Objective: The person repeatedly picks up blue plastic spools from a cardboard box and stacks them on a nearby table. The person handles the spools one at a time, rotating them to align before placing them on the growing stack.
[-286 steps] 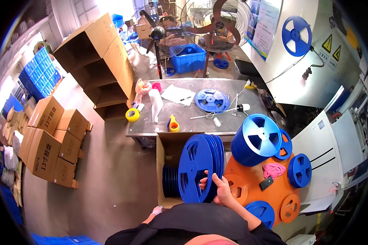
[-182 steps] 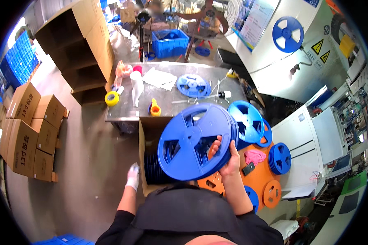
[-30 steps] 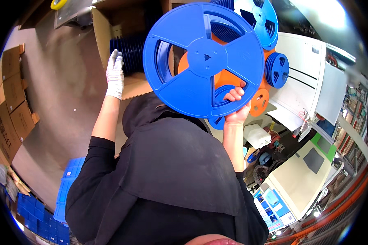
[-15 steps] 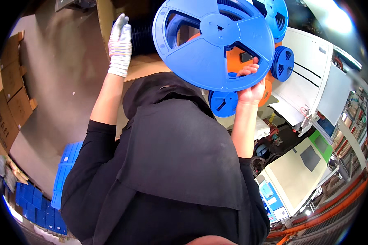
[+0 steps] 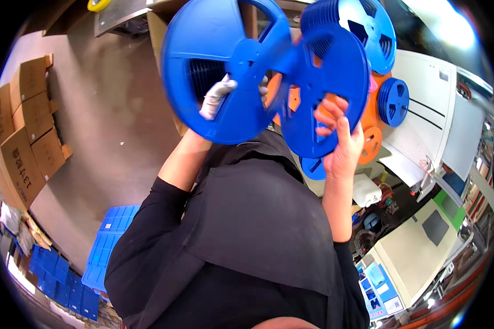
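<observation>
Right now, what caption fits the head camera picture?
White-gloved left hand and bare right hand hold up large blue plastic reels.

The scene is being viewed from a single head-worn fisheye camera, which is being pointed steeply down along the person's own black-clad torso. Two blue reels (image 5: 269, 71) are being seen very close to the lens, while the concrete floor (image 5: 99, 137) is being seen far below, bent toward the rim.
</observation>
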Tool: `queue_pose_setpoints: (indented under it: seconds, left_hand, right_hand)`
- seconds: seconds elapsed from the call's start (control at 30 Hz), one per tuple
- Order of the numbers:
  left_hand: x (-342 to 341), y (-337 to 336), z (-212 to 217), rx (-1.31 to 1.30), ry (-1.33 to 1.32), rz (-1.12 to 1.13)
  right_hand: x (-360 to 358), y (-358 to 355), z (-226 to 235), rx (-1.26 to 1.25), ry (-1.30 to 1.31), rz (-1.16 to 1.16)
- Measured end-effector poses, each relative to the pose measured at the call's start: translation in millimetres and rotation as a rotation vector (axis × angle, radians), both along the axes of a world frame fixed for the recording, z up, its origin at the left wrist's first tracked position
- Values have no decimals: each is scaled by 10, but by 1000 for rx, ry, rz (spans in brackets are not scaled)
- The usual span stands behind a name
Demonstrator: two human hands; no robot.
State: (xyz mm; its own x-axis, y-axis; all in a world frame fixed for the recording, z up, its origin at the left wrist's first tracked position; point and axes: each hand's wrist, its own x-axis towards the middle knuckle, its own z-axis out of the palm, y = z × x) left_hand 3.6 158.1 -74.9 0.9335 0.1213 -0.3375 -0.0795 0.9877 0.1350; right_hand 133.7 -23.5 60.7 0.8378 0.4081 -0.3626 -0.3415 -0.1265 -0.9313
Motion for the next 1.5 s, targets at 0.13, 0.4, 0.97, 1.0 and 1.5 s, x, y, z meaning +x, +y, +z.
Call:
queue_pose_setpoints:
  seconds: [0.13,0.4,0.97,1.0,1.5]
  left_hand:
    - [-216,127,177,-330,-161,51]
    - [-207,165,90,-440,-284,71]
    - [-231,182,61,-426,-437,82]
    - [-224,180,73,-418,-463,81]
    - [-145,253,38,-376,-297,262]
  right_hand:
    - [42,-404,-198,-84,-76,-74]
    - [69,-715,-384,-140,73,-290]
    - [34,-796,-375,-41,92,-304]
    - [30,-789,-371,-36,95,-309]
    - [36,-776,-403,12,138,-456]
